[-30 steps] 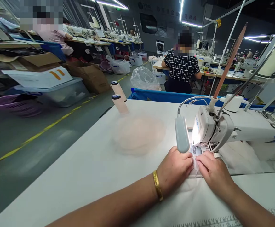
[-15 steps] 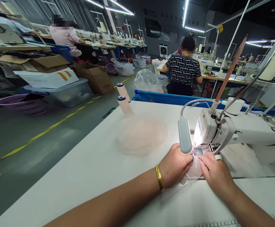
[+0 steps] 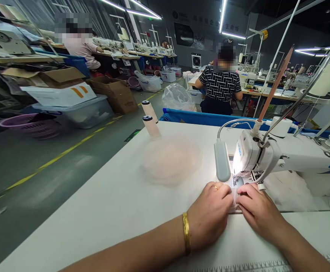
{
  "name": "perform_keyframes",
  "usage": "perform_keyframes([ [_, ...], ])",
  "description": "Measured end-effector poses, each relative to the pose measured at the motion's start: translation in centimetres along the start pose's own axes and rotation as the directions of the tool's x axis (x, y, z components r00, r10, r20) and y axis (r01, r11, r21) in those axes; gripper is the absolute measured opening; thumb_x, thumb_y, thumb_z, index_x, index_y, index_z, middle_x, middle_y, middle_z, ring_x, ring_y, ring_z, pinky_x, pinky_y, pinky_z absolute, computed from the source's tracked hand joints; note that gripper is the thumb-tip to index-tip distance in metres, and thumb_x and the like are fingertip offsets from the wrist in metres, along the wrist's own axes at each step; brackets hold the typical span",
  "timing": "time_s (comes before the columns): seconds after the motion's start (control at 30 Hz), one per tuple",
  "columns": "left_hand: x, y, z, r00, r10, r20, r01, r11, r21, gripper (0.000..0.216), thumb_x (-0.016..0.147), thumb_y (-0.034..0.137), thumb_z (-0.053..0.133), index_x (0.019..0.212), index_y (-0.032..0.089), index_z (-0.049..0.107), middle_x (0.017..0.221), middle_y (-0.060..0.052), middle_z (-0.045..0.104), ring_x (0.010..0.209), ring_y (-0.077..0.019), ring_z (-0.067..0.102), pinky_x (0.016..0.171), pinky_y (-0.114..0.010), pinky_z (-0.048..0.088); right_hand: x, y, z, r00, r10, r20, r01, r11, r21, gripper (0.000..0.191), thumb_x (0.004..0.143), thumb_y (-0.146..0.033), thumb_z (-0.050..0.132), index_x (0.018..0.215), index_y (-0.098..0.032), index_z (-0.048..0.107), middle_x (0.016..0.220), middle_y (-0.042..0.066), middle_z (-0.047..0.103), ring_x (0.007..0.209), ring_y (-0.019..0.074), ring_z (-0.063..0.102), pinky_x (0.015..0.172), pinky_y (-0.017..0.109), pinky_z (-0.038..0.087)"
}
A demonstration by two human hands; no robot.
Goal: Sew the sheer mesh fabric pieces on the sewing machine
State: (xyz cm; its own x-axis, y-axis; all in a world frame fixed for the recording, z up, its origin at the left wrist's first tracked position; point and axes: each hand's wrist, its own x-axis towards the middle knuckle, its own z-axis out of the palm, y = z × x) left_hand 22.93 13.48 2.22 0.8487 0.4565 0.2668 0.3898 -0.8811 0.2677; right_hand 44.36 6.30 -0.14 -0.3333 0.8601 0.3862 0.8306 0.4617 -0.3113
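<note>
Just in front of the needle area of a white sewing machine [image 3: 245, 153], my left hand [image 3: 211, 211] is closed, its fingers pinching thin, sheer pale fabric [image 3: 234, 198]. My right hand [image 3: 258, 207] is closed on the same fabric from the other side, fingertips close to the presser foot. Most of the cloth between the hands is hidden by the fingers. A small grey lamp [image 3: 222, 160] on a bent neck hangs over the left fingers and lights the needle area. More sheer fabric [image 3: 291, 189] lies under the machine arm on the right.
A heap of sheer peach fabric [image 3: 172, 160] lies on the white table [image 3: 110, 211] to the left. Two thread cones [image 3: 151, 126] stand behind it. A ruler scale [image 3: 252, 266] runs along the front edge. A co-worker [image 3: 221, 85] sits beyond a blue cloth bin [image 3: 187, 115].
My left hand has drawn back toward me from the presser foot and its fingers have curled more. My right hand has shifted slightly, still at the fabric.
</note>
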Motion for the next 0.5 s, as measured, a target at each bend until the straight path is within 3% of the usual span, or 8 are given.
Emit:
perform_keyframes([
  [0.07, 0.3, -0.5, 1.0, 0.998, 0.006, -0.058, -0.008, 0.999, -0.037, 0.016, 0.083, 0.004, 0.051, 0.082, 0.02, 0.051, 0.091, -0.006, 0.065, 0.083, -0.0215, 0.059, 0.077, -0.035, 0.049, 0.1, 0.1, 0.2, 0.999, -0.001, -0.036, 0.004, 0.998, 0.066, 0.027, 0.103, -0.01, 0.043, 0.098, -0.023, 0.065, 0.105, 0.007, 0.07, 0.092, 0.0218, 0.064, 0.079, 0.034, 0.052],
  [0.2, 1.9, -1.9, 2.2, 0.991, -0.029, -0.133, 0.004, 0.983, -0.184, 0.018, 0.08, 0.008, 0.048, 0.091, 0.021, 0.052, 0.084, -0.003, 0.064, 0.074, -0.02, 0.058, 0.07, -0.032, 0.049, 0.7, 0.2, 0.4, 0.979, 0.123, -0.165, -0.096, 0.982, 0.163, 0.022, 0.108, -0.02, 0.044, 0.106, -0.025, 0.065, 0.104, 0.005, 0.073, 0.093, 0.0215, 0.068, 0.079, 0.033, 0.054],
  [0.33, 3.0, -2.8, 2.3, 0.993, -0.081, -0.089, 0.054, 0.96, -0.274, 0.024, 0.081, 0.013, 0.052, 0.102, 0.019, 0.062, 0.094, -0.005, 0.07, 0.089, -0.0219, 0.066, 0.08, -0.032, 0.053, 1.2, -0.1, 0.4, 0.937, 0.227, -0.265, -0.199, 0.972, 0.128, 0.024, 0.108, -0.027, 0.046, 0.108, -0.025, 0.069, 0.099, 0.005, 0.075, 0.092, 0.0234, 0.069, 0.078, 0.034, 0.054],
  [0.5, 3.5, -3.5, 1.9, 0.994, -0.104, -0.026, 0.091, 0.944, -0.316, 0.02, 0.088, 0.013, 0.051, 0.086, 0.02, 0.07, 0.081, -0.001, 0.067, 0.081, -0.0178, 0.066, 0.074, -0.026, 0.051, 1.4, -0.2, 0.5, 0.928, 0.257, -0.269, -0.238, 0.966, 0.102, 0.027, 0.108, -0.03, 0.045, 0.108, -0.025, 0.071, 0.083, 0.004, 0.072, 0.081, 0.0238, 0.068, 0.071, 0.033, 0.051],
])
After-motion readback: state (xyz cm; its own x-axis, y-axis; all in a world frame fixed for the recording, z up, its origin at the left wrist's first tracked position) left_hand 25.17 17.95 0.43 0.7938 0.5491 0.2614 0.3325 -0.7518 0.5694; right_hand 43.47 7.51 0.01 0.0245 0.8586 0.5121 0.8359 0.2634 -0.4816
